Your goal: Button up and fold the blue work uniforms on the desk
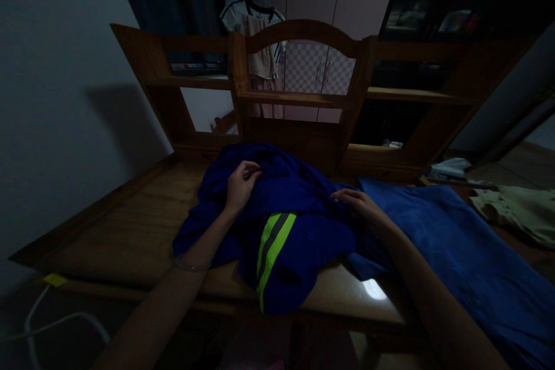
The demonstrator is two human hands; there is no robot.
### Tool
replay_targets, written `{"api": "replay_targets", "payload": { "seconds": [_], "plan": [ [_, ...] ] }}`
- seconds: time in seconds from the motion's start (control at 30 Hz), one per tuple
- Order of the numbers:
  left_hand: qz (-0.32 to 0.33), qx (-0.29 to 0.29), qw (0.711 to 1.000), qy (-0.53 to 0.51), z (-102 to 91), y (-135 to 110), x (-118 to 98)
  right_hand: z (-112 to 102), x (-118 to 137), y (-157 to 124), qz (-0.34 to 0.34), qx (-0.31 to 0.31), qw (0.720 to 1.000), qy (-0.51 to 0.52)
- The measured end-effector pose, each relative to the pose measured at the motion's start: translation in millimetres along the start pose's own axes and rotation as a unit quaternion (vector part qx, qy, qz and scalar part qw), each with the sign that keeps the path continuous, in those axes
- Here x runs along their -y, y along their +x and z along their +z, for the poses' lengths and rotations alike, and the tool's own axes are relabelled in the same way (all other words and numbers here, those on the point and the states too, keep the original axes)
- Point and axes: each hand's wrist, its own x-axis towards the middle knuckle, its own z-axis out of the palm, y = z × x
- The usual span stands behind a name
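A blue work garment (299, 225) with a yellow-green reflective stripe (273, 243) lies bunched on a wooden table (125, 231). My left hand (240, 185) rests on its upper left part with the fingers curled into the cloth. My right hand (358, 202) lies on the garment's right side, fingers closed on a fold near the middle. A thin bangle sits on my left wrist. More blue cloth (468, 254) spreads out to the right under my right forearm.
A wooden shelf unit (303, 98) stands along the table's back edge. A pale crumpled cloth (515, 208) lies at the far right. A white wall is on the left, and white cable (43, 318) hangs below the table's front left. The room is dim.
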Motion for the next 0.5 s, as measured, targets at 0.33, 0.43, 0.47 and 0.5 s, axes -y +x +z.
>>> {"api": "replay_targets", "payload": {
  "seconds": [0.33,0.43,0.47,0.5],
  "plan": [
    [0.049,-0.026,0.997,0.053,-4.7,-1.7,-5.5,-0.6,-5.1,4.2,0.019,0.007,1.000,-0.003],
    [0.069,-0.051,0.991,0.101,-8.0,-0.9,-5.5,-0.6,-5.5,4.7,0.015,0.004,1.000,-0.007],
    [0.067,-0.053,0.989,0.117,-8.7,-0.7,-4.9,-0.6,-5.5,4.7,0.015,0.002,1.000,-0.009],
    [0.065,-0.050,0.988,0.129,-9.2,-0.5,-4.2,-0.6,-5.5,4.6,0.017,0.001,1.000,-0.012]
  ]
}}
